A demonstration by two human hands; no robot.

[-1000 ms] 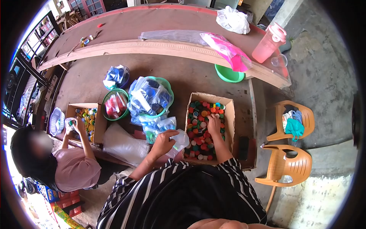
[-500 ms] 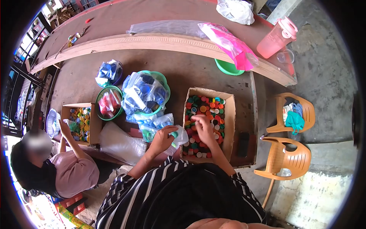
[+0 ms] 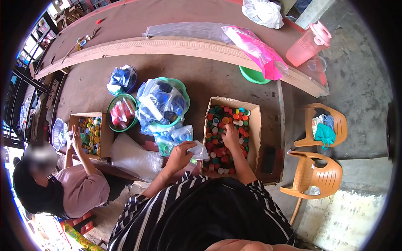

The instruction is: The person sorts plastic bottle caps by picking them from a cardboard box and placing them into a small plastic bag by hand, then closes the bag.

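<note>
My left hand (image 3: 181, 155) is closed around a clear plastic bag (image 3: 199, 150), held at the left edge of a cardboard box (image 3: 253, 142). A bit of green shows in the bag below my fingers. The box holds many loose bottle caps (image 3: 217, 151), mostly red, orange, green and white. Over the middle of these caps is my right hand (image 3: 230, 137), its fingers bent together and pointing down. Whatever is between its fingertips is hidden. Filled bags of blue and green caps (image 3: 172, 136) lie just beyond my left hand.
A green basin (image 3: 184, 94) piled with bagged blue caps stands ahead, beside a basket of red bags (image 3: 122, 112). At left, a co-worker (image 3: 79, 184) holds something whitish near another cap box (image 3: 106, 138). A plastic sheet stack (image 3: 136, 157) and phone (image 3: 269, 159) lie on the table.
My right hand has moved right and slightly away from me, its fingers going down to the caps. My left hand has turned a little with the bag. The co-worker's hands have come together.
</note>
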